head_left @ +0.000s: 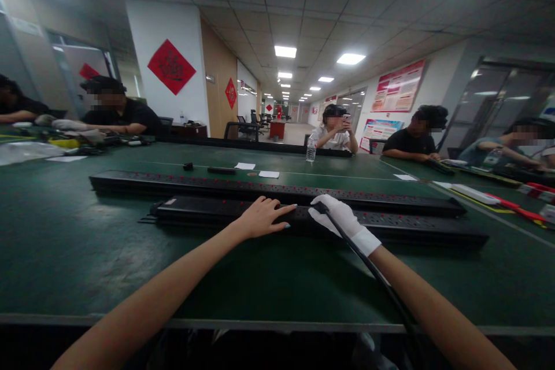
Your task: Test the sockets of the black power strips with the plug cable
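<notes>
Two long black power strips lie across the green table. My bare left hand [262,217] rests flat, fingers stretched, on the nearer strip [199,211]. My right hand [340,217], in a white glove, is closed on a black plug with a black cable [377,277] that runs back toward me; the plug sits at the nearer strip's top face. The farther strip [269,188] lies just behind, untouched.
Several people sit round the table: two at far left, one with a phone [336,127] at the back, others at right. A water bottle [311,147], paper slips [269,174], small black parts [221,170] and white and red tools [477,193] lie on the table.
</notes>
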Demonstrator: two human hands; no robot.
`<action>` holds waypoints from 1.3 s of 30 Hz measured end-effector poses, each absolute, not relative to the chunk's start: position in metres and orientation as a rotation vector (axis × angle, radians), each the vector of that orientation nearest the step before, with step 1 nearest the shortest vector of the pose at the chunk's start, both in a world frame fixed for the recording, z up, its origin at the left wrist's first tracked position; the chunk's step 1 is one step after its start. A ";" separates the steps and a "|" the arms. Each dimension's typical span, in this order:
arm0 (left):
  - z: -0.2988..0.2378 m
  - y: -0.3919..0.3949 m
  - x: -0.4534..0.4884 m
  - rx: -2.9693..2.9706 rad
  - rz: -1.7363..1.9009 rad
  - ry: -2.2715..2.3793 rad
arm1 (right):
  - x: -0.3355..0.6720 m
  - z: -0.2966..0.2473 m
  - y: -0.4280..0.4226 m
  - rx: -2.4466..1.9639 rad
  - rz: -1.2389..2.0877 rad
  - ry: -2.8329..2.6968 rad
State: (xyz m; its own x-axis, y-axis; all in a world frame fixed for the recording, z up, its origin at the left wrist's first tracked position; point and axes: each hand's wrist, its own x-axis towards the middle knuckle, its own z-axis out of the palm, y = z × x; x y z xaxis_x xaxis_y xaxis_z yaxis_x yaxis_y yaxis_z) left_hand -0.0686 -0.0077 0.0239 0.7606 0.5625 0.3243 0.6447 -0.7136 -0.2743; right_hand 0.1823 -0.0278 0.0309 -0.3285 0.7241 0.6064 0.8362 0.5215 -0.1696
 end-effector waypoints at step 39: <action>0.033 -0.003 -0.072 -2.809 -0.291 -0.980 | 0.188 0.038 -0.029 -1.253 -0.237 -2.200</action>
